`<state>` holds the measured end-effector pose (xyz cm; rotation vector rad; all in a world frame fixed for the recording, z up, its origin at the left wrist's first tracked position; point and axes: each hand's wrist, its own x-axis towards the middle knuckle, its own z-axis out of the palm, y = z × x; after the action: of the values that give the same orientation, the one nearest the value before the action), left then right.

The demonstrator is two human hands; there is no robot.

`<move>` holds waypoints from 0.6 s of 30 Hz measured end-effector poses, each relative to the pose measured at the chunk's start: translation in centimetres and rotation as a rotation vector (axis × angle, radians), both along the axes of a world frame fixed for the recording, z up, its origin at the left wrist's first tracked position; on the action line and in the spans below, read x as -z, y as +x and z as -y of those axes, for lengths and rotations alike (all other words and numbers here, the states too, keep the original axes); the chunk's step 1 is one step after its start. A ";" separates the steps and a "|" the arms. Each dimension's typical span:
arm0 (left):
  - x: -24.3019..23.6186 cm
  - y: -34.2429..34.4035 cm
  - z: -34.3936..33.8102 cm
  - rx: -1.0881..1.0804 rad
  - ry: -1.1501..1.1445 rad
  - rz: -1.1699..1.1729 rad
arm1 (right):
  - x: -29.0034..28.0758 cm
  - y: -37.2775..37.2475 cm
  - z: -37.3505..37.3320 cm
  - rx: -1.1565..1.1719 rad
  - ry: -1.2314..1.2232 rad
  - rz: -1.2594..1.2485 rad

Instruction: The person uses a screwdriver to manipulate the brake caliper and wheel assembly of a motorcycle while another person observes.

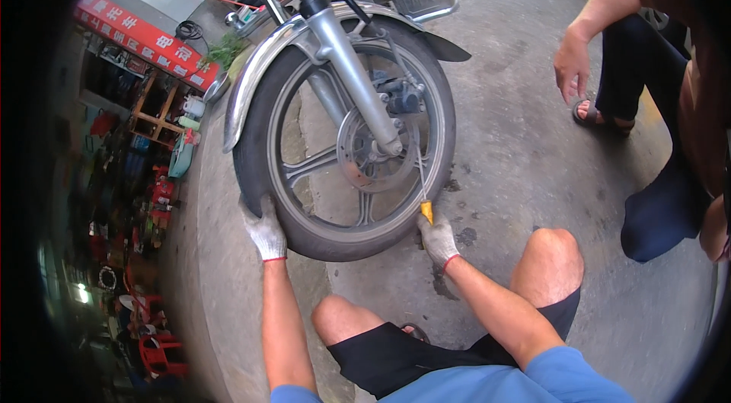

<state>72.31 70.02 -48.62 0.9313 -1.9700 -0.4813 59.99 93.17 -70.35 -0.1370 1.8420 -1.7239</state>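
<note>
In front of me stands the front wheel of a motorcycle, with a black tire and a grey spoked rim. My left hand, in a pale knit glove with a red cuff, grips the tire's lower left side. On the lower right, my gloved right hand is closed round a screwdriver with a yellow handle. Its thin shaft points up across the rim; I cannot tell whether it touches the wheel. A brake disc surrounds the hub below the silver fork leg. Some right fingers are hidden.
A chrome fender curves over the wheel. At the right, another person squats on the concrete floor, one bare hand hanging over a knee. A red banner and cluttered shop goods line the left, with a red plastic chair.
</note>
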 end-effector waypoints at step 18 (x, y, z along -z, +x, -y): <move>0.3 0.2 0.7 -0.010 -0.019 0.029 | -2.4 -1.1 -0.7 0.125 -0.220 0.051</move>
<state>72.50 69.31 -48.88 0.9412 -1.9918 -0.4446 58.94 93.86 -67.98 -0.0657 1.6512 -1.9957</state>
